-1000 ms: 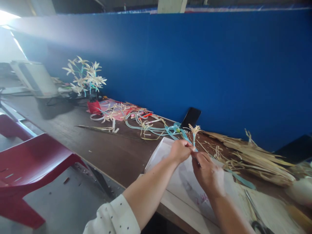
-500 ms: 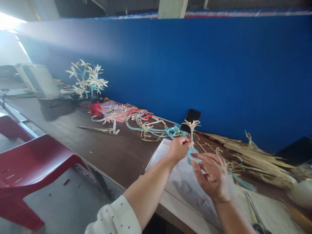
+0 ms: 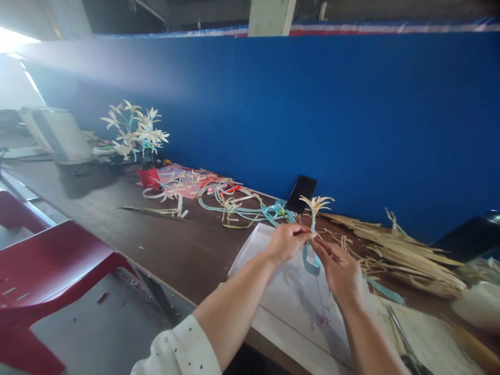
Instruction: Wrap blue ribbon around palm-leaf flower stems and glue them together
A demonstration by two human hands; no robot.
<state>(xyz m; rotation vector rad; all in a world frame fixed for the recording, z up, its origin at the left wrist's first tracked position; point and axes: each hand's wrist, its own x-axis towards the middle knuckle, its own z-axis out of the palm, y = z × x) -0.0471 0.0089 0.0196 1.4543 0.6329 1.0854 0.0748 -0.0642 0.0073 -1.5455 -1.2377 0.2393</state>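
1. One pale leaf-petalled flower (image 3: 315, 203), upright above white cardboard box (image 3: 281, 299); left hand (image 3: 288, 242) pinches its stem.
2. Right hand (image 3: 344, 268) pinches looped light-blue ribbon (image 3: 311, 268) alongside.
3. Apparently wrapping; calls for even tension.

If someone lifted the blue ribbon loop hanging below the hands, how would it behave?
The blue ribbon loop would probably flop, since it sags in a curve. It looks light and likely to twist, being a thin, flat strip.
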